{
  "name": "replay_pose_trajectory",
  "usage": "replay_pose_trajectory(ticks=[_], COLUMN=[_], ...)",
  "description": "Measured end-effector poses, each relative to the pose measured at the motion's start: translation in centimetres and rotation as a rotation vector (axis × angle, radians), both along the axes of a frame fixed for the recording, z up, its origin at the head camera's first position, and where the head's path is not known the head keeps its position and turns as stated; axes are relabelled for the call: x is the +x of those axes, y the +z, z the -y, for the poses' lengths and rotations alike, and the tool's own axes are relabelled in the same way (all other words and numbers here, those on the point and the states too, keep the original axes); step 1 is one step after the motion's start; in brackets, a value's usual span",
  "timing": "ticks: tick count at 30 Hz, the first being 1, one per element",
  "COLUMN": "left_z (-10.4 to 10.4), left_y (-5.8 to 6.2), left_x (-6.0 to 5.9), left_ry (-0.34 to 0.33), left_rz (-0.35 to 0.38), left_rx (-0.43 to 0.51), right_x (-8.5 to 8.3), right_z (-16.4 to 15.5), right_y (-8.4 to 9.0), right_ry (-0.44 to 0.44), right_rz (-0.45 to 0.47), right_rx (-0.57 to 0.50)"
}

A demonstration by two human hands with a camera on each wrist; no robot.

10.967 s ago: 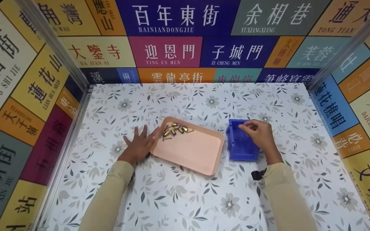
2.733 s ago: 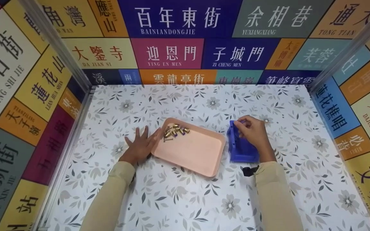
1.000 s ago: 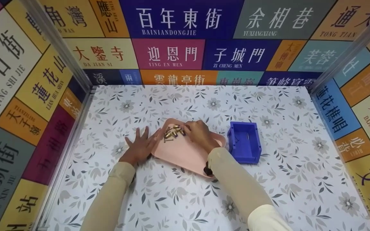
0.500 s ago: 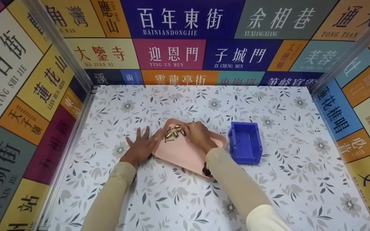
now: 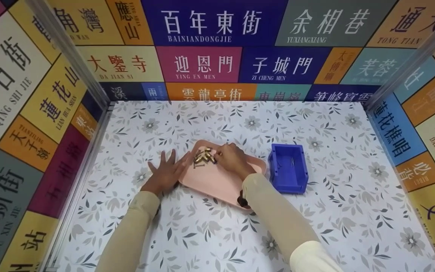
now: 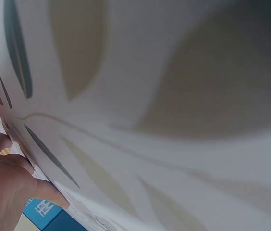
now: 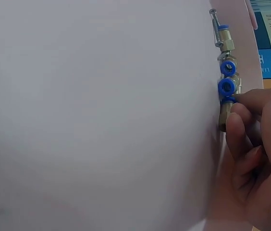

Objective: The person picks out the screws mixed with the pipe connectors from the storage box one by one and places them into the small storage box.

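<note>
Brass fittings (image 5: 204, 156) with blue collars lay heaped in the far left corner of a pink tray (image 5: 217, 179), and the tray is the landmark for everything else here. The right hand (image 5: 232, 161) reached over the tray's middle to that heap; in the right wrist view its fingers (image 7: 243, 120) were curled with the tips closed on one fitting (image 7: 225, 114) at the near end of the row, thumb and forefinger pinching it. A thin screw (image 7: 215, 26) lay at the far end of the same row.

The left hand (image 5: 166, 172) lay flat on the tabletop (image 5: 210, 234) against the tray's left edge, fingers straight and spread, holding nothing; its thumb side touched the tray's rim. The left wrist view showed only the floral surface close up and part of that hand (image 6: 6, 187).

A blue bin (image 5: 288, 168) stood just beside the tray's right edge, apart from both hands, with something thin inside that was too small to make out.
</note>
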State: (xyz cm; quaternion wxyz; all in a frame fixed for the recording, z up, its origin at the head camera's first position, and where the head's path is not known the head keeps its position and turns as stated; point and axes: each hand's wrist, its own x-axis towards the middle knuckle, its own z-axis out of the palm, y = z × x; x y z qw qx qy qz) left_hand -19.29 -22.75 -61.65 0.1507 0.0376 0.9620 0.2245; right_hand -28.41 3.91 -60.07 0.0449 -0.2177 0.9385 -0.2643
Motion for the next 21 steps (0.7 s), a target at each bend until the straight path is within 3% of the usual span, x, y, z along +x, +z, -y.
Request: replay_pose_trajectory(ticks=[9, 21], left_z=[-0.28, -0.13], left_y=[0.2, 0.16], left_x=[0.19, 0.21], left_ry=[0.02, 0.03], left_rz=[0.021, 0.016], left_rx=[-0.006, 0.002], right_x=[0.08, 0.11], right_z=[0.32, 0.06], right_y=[-0.4, -0.72], right_ry=[-0.02, 0.055], right_rz=[0.02, -0.034], right_rx=[0.044, 0.089])
